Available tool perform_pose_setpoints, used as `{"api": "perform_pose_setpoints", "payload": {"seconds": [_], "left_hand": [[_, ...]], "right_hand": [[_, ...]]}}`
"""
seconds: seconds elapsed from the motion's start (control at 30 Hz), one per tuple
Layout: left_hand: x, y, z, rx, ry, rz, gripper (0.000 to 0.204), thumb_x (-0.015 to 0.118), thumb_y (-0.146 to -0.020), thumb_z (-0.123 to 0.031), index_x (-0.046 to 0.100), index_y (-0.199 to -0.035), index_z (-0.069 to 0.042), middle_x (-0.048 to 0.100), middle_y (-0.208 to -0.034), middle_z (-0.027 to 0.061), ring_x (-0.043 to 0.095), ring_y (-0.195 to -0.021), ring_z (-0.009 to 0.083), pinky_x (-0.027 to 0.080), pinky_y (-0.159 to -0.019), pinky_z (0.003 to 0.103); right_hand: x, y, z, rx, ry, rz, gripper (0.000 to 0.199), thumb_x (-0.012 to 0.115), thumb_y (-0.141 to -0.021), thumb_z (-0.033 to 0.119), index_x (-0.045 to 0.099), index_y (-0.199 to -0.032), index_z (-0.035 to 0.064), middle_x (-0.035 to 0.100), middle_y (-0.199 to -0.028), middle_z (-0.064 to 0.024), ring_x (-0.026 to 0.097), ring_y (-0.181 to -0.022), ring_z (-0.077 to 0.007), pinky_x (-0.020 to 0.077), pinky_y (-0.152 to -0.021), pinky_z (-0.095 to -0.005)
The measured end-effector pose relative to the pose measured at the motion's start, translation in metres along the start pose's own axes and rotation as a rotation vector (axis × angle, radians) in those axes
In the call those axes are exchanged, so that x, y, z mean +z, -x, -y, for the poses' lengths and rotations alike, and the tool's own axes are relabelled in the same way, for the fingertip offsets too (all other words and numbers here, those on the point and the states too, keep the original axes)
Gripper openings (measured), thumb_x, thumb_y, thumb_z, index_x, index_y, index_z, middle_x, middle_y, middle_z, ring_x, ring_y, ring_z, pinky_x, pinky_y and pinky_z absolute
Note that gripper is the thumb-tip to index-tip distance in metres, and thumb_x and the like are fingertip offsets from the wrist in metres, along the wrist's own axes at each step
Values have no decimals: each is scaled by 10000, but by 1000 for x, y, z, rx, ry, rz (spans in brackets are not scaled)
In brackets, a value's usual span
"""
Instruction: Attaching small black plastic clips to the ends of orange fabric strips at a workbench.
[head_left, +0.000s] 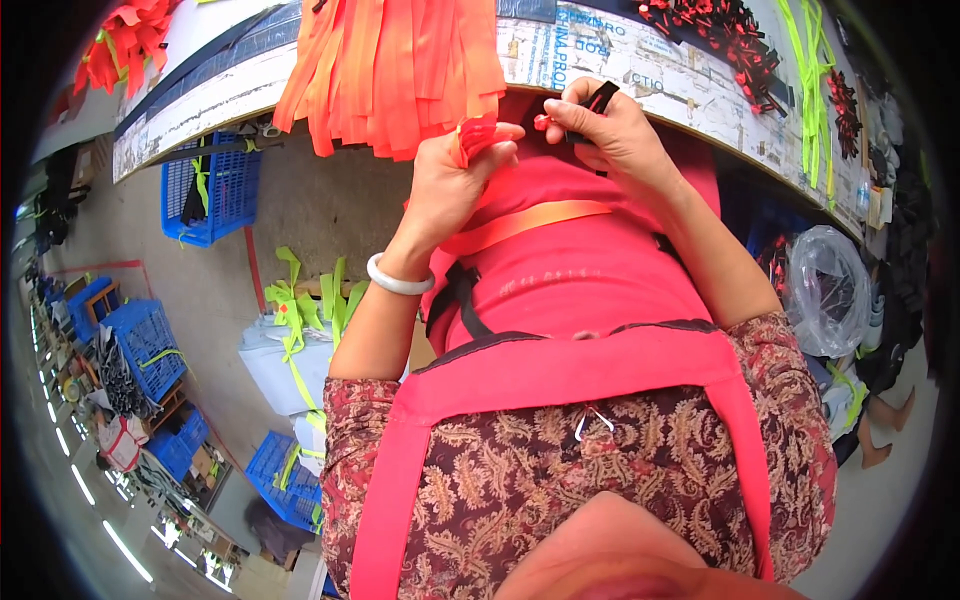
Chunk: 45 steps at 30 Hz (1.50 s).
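Here our left hand [450,180] is closed on an orange strap [478,136] end and our right hand [610,130] pinches a black buckle [597,100] at the table [690,80] edge, and a loose pinch could let the strap slip out.

Blue plastic crates [212,187] stood at the upper left and lower left of the frame. Neon-yellow straps [300,310] lay left of centre. Black-and-red buckles [735,40] were heaped at the upper right, above a clear plastic bag [830,290].
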<state>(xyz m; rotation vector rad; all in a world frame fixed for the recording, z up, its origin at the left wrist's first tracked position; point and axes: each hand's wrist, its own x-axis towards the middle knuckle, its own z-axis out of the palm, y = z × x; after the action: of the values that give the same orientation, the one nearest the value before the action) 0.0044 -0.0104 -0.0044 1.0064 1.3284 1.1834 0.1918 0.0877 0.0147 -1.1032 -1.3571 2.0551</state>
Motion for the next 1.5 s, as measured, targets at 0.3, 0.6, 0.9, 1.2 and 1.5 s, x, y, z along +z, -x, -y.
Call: {"api": "perform_pose_setpoints", "payload": {"seconds": [0.3, 0.6, 0.9, 1.2, 1.5], "left_hand": [[6, 6, 2, 34, 46, -51, 122, 667, -883, -93, 697, -969, -12, 659, -750, 4, 560, -662, 55, 465, -603, 218], [5, 8, -6, 4, 12, -11, 138, 653, -896, -105, 697, -995, -20, 664, -761, 0, 561, -682, 49, 466, -611, 218], [3, 5, 0, 73, 59, -12, 125, 654, -887, -81, 697, -981, -12, 671, -779, 14, 585, -725, 68, 476, -648, 218], [3, 5, -3, 18, 13, 13, 110, 648, -892, -104, 688, -911, -3, 659, -752, 16, 569, -697, 69, 472, -640, 244], [4, 5, 0, 112, -32, 25, 93, 643, -886, -84, 667, -863, 3, 655, -736, 32, 567, -687, 76, 476, -638, 258]], "right_hand": [[19, 14, 8, 50, 32, 25, 209, 664, -893, 167, 669, -1056, 38, 660, -872, 4, 469, -633, 21, 317, -468, -157], [20, 7, -8, -222, 202, 17, 119, 665, -885, 95, 648, -944, -7, 666, -862, -41, 615, -789, -88, 509, -746, -224], [18, 9, -8, -370, 289, 11, 122, 669, -881, 98, 622, -904, -12, 650, -859, -50, 608, -792, -90, 509, -735, -225], [20, 17, -5, -357, 437, 0, 133, 673, -870, 72, 643, -968, -13, 664, -866, -41, 611, -782, -77, 501, -709, -213], [23, 19, -6, -315, 345, -49, 134, 663, -875, 61, 659, -992, -4, 664, -893, -36, 609, -784, -74, 502, -708, -209]]}}
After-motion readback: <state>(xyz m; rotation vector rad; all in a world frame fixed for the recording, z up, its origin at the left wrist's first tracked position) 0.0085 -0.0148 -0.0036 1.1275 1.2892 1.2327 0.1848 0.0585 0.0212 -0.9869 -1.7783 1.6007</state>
